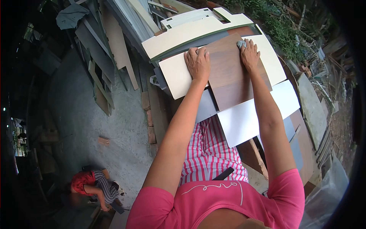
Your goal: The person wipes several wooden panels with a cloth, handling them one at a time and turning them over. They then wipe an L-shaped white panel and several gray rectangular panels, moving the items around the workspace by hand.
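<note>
A brown wood-grain board [232, 72] lies across a stack of other panels in front of my body. My left hand [197, 64] sits at its left edge, fingers bent and closed against that edge, beside a cream panel [173, 72]. Near the board's upper right edge, my right hand [250, 56] presses a crumpled grey-blue cloth [241, 44] under its thumb side and fingers; part of the cloth is hidden. Beneath the brown board, a glossy white panel [238, 122] and a dark grey panel [207, 105] stick out towards me.
More cream cut panels [187, 34] are piled beyond the board. Tall boards [116, 38] lean at the left, with a brick [103, 141] on the concrete floor. Another person [95, 187] bends low at the lower left. Clear plastic sheeting [328, 191] hangs at the right, near plants [280, 34].
</note>
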`<move>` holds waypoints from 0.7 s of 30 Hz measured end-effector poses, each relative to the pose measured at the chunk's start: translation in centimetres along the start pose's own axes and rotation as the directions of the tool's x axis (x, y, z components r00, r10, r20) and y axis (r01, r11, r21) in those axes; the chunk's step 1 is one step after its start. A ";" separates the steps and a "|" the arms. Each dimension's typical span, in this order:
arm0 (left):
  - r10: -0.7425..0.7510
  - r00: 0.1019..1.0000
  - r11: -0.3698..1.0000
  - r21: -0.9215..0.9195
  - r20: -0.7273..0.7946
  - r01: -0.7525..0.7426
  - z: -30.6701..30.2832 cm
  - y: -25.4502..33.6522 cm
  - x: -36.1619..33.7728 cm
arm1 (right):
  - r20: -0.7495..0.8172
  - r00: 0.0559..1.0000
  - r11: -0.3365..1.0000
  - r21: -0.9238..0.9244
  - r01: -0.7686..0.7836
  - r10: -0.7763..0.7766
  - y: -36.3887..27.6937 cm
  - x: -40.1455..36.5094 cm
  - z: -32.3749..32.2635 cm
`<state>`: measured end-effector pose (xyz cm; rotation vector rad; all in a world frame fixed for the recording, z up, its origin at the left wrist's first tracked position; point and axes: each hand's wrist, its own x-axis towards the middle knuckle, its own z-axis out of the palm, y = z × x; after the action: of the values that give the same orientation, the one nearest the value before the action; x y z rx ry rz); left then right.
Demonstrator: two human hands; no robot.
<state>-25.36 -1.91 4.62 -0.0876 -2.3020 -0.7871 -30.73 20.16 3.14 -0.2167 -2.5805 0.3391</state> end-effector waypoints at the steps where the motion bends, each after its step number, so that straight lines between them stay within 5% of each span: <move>1: -0.008 1.000 1.000 -0.004 0.000 0.008 0.0 0.1 -0.1 | -0.011 0.994 0.994 -0.023 -0.108 0.108 0.8 -0.2 -0.4; 6: -0.017 0.999 1.000 0.005 -0.027 0.017 0.3 0.2 -0.1 | -0.040 0.975 0.970 -0.106 -0.221 0.218 1.8 -4.6 -1.9; 10: 0.009 1.000 1.000 0.020 -0.020 -0.008 0.5 0.0 -0.3 | -0.037 0.994 0.990 -0.090 -0.105 0.102 -0.4 -10.0 -3.2; 16: 0.004 1.000 1.000 0.004 -0.024 -0.003 1.0 -0.4 -0.3 | 0.154 0.934 0.945 0.102 0.310 -0.322 -9.3 -19.2 -7.3; 21: 0.006 1.000 1.000 -0.006 -0.001 -0.006 1.0 -0.5 -0.4 | 0.200 0.943 0.962 0.115 0.249 -0.268 -7.2 -20.6 -8.7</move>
<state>-25.78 -1.71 3.50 -0.0974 -2.2975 -0.7912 -9.33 10.49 2.53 0.2016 -2.7532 0.3963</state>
